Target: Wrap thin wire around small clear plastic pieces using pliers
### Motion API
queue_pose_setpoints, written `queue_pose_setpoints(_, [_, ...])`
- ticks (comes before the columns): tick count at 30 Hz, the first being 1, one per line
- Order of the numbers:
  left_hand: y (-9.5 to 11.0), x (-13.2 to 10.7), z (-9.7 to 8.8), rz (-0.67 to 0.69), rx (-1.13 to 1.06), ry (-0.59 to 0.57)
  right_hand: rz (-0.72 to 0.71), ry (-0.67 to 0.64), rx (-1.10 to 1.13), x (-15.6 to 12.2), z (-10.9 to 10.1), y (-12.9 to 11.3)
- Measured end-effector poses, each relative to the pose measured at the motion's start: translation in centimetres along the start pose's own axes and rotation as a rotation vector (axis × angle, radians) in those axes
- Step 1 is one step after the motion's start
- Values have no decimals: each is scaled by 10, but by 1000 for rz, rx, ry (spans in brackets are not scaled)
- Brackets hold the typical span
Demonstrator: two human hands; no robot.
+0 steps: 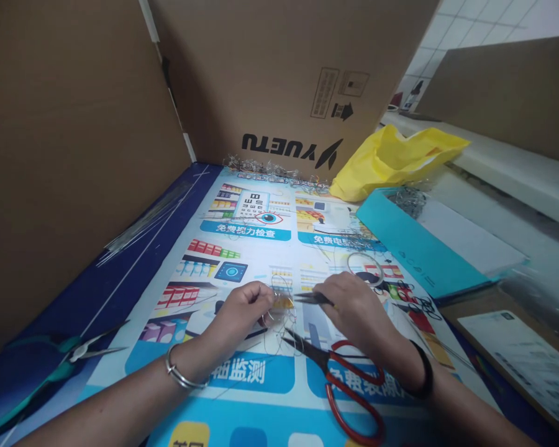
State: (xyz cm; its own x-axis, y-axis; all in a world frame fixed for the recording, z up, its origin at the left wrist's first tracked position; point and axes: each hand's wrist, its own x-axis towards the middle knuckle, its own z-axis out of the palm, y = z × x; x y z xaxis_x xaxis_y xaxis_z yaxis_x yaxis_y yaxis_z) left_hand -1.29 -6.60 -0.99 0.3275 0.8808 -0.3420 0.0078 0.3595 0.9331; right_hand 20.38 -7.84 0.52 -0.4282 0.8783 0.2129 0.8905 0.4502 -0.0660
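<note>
My left hand point(242, 313) is closed, thumb and forefinger pinching a piece of thin looped wire point(284, 304). Its loops spread to the right of the fingertips over the printed poster. My right hand point(356, 313) is closed around needle-nose pliers point(311, 298); the dark pointed jaws face left, close to the wire, and the handles are mostly hidden in the palm. Whether the jaws touch the wire I cannot tell. Red-handled scissors point(354, 413) lie just below, their dark blades pointing toward the wire.
Green-handled pliers point(68, 360) lie at left, near straight wires point(144, 226). A wire coil point(366, 269) and dark loops point(419, 304) are on the right. Small wire pieces point(265, 166) line the cardboard wall point(261, 74). A yellow bag point(391, 161) and turquoise box point(400, 242) stand back right.
</note>
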Motion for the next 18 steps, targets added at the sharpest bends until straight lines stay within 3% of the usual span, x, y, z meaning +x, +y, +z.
queue_pose_setpoints(6, [-2, -4, 4, 78, 44, 61, 1, 55, -226, -4, -2, -33])
queue_pose_setpoints(18, [-3, -8, 5, 106, 55, 67, 48, 123, -364, -1, 4, -42])
